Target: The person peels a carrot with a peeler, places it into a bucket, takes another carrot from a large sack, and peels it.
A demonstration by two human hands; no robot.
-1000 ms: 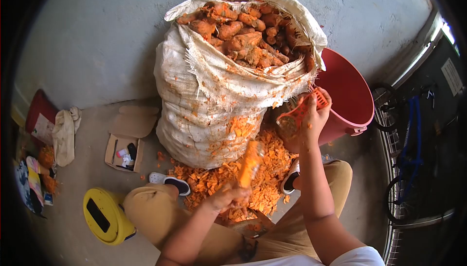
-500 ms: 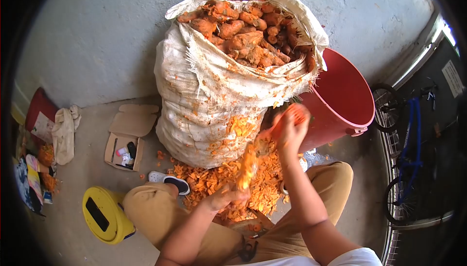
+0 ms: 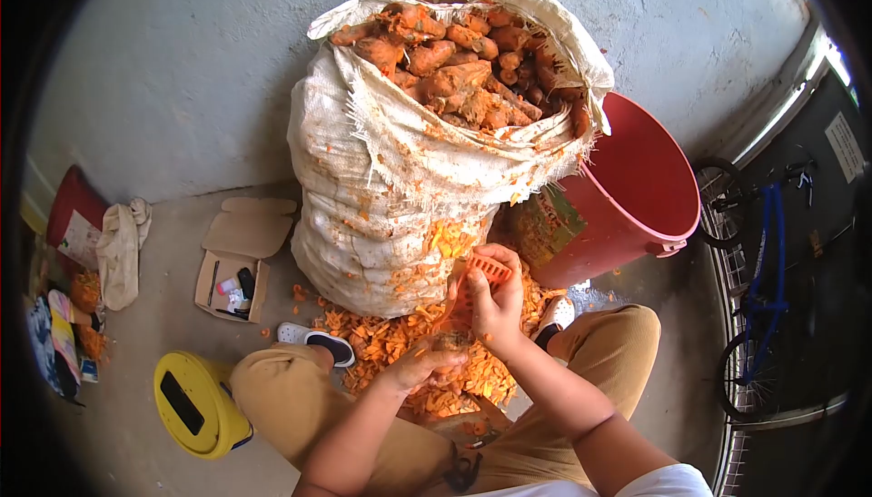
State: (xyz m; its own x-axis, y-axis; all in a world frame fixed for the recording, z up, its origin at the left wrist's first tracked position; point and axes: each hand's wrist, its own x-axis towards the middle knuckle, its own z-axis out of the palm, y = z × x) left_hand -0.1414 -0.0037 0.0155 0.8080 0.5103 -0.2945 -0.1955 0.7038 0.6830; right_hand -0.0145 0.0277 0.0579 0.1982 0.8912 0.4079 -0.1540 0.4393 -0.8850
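Observation:
My left hand (image 3: 423, 365) is closed round the lower end of a carrot (image 3: 451, 341), whose brownish end shows above the fingers. Just up and to the right, my right hand (image 3: 499, 304) grips an orange peeler (image 3: 489, 269) with a slotted handle, close against the carrot. The upper part of the carrot is partly hidden by the peeler and fingers. Beneath both hands lies a heap of orange peelings (image 3: 372, 342). A white woven sack (image 3: 354, 179) stands beyond them, full of unpeeled carrots (image 3: 454, 79).
A large red bucket (image 3: 590, 224) stands right of the sack. At left are a yellow lidded bucket (image 3: 222, 406) and an open cardboard box (image 3: 250, 229) with small items. A blue bicycle (image 3: 772, 288) is at the far right, and a wall (image 3: 200, 70) rises behind.
My right hand has come down and left with the peeler, from beside the red bucket to the carrot. My left hand stays low, with the carrot now turned or tilted differently.

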